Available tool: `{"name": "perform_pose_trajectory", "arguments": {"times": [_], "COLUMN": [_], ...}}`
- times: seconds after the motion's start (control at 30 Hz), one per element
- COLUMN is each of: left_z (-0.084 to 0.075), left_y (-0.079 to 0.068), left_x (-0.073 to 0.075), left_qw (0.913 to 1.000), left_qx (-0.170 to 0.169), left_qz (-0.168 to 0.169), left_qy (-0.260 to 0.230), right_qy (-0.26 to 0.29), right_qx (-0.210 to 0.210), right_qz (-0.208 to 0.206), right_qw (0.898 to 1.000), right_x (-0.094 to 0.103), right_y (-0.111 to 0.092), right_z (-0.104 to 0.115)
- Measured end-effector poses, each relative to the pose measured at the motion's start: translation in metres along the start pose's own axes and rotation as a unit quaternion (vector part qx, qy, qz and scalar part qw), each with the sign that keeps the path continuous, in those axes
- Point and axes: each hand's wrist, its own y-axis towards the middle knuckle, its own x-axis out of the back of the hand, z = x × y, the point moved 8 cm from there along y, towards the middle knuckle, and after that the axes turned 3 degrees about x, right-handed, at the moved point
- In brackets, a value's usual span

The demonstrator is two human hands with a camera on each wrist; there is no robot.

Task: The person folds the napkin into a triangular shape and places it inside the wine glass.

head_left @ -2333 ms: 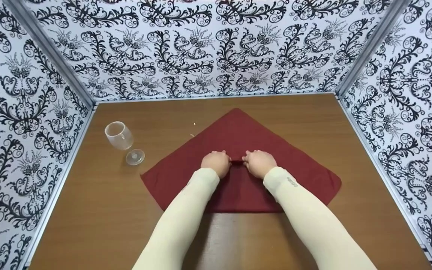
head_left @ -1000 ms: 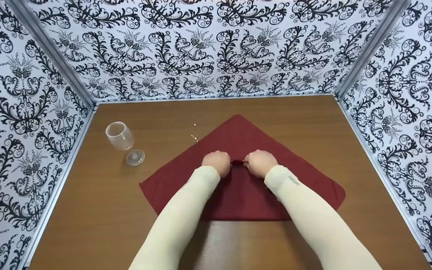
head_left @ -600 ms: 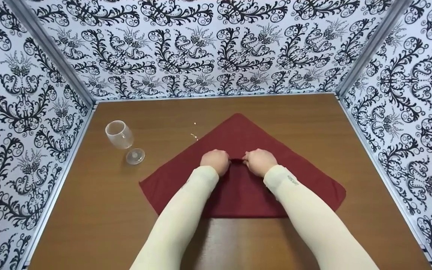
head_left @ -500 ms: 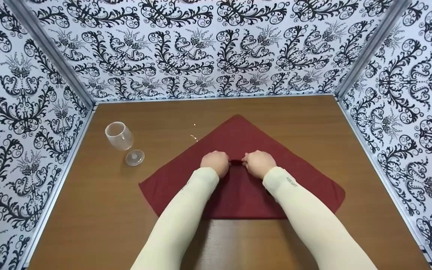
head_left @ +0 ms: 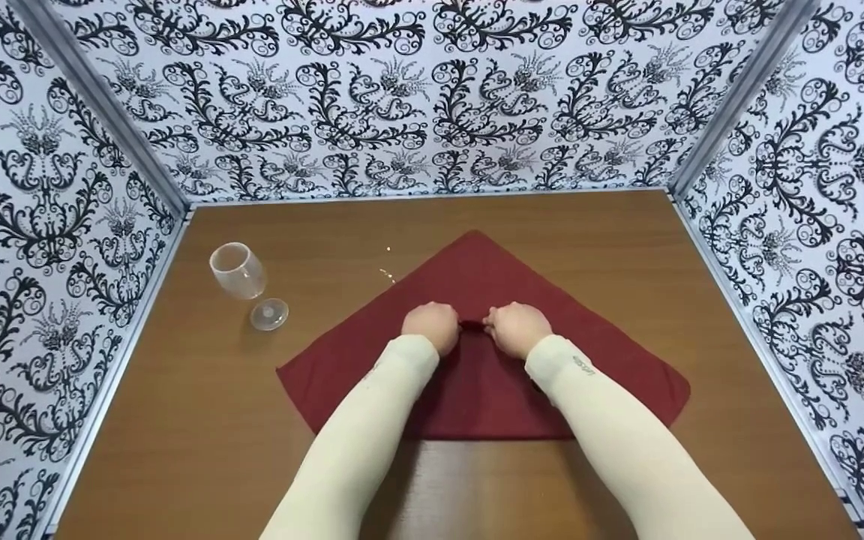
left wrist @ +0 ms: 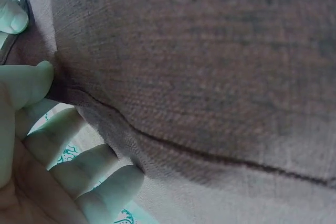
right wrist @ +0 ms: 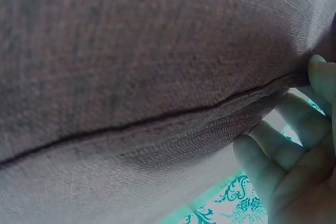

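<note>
A dark red cloth napkin (head_left: 477, 270) lies on the table, its far corner pointing at the back wall and its near edge straight. Over its middle, my left hand (head_left: 432, 327) and right hand (head_left: 518, 328) stand a short gap apart. Between them a small fold of cloth is raised. In the left wrist view, the thumb and forefinger of my left hand (left wrist: 47, 145) pinch the hemmed edge, the other fingers spread below. My right hand (right wrist: 304, 140) pinches the hem likewise in the right wrist view. Cream sleeves hide part of the napkin.
A clear stemmed wine glass (head_left: 238, 271) stands at the left on the brown wooden table (head_left: 192, 420). Small pale specks (head_left: 388, 274) lie beyond the napkin's left edge. Patterned black and white walls (head_left: 432, 97) enclose the back and sides.
Since the first frame the napkin has shifted slightly toward me, its far corner and near edge both closer. Both hands keep their pinch at nearly the same place. The glass has stayed put.
</note>
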Motion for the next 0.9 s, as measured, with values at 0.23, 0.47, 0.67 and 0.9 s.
{"name": "perform_pose_trajectory", "arguments": {"times": [0.23,0.47,0.67,0.9], "left_z": [0.0019,0.0003,0.0005,-0.0023], "left_y": [-0.0012,-0.0027,-0.0013,0.0021], "left_x": [0.0072,0.0037,0.0009,0.0039], "left_qw": [0.9998,0.9999,1.0,0.9999], "left_qx": [0.002,0.004,0.006,-0.012], "left_qz": [-0.017,0.001,0.007,0.004], "left_qy": [-0.01,-0.01,-0.003,-0.004], "right_qy": [-0.003,-0.006,-0.005,-0.009], "right_qx": [0.001,0.006,0.008,0.014], "right_qz": [-0.028,-0.025,-0.031,-0.026], "right_qw": [1.0,1.0,0.999,1.0], "right_x": [0.0049,-0.0016,-0.0033,0.0001], "right_y": [0.0028,0.0019,0.0014,0.0012], "right_z": [-0.0048,-0.0071,-0.0069,-0.0052]}}
